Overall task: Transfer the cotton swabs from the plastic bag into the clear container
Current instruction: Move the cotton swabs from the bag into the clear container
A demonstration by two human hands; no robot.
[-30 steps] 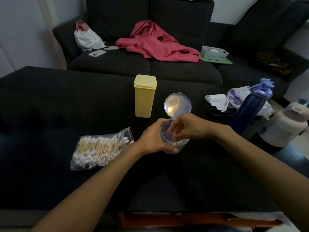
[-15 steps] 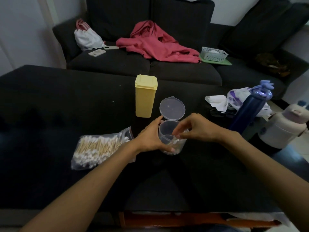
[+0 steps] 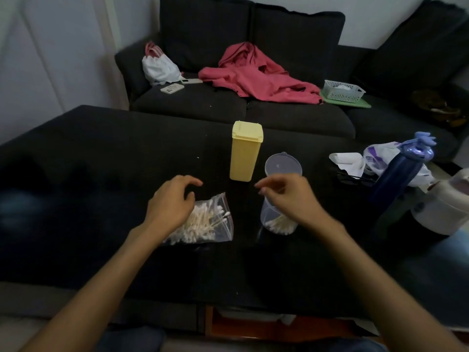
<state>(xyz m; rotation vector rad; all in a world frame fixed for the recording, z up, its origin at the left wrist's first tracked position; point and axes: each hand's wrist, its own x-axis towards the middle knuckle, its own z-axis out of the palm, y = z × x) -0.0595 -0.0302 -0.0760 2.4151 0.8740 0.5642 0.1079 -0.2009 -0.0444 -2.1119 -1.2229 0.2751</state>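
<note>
Change since the frames half a second and a second back: the left hand [image 3: 172,207] has let go of the clear container [image 3: 276,219] and moved left — it now hovers over the plastic bag [image 3: 218,224], fingers spread and curled, nothing in it. The right hand [image 3: 286,196] has lifted off the container's rim and hangs above its mouth, thumb and forefinger close together at the tips; whether they pinch a swab cannot be told, the fingers are blurred.

The container stands upright on the dark table [image 3: 101,153], right of centre and toward the near edge, its hinged lid [image 3: 283,165] flipped up behind the right hand. A small batch of cotton swabs lies in its bottom, leaning at a slant with the white tips down against the floor of the container.

The bag lies flat just left of the container, not touching it, partly under the left hand. Its remaining swabs [image 3: 203,224] lie roughly parallel — long axis running from lower left to upper right, a few tips poking toward the bag's right corner.

A yellow box [image 3: 245,151] with closed lid stands upright behind both, toward the table's centre. A blue bottle [image 3: 398,174] stands at the right edge.
</note>
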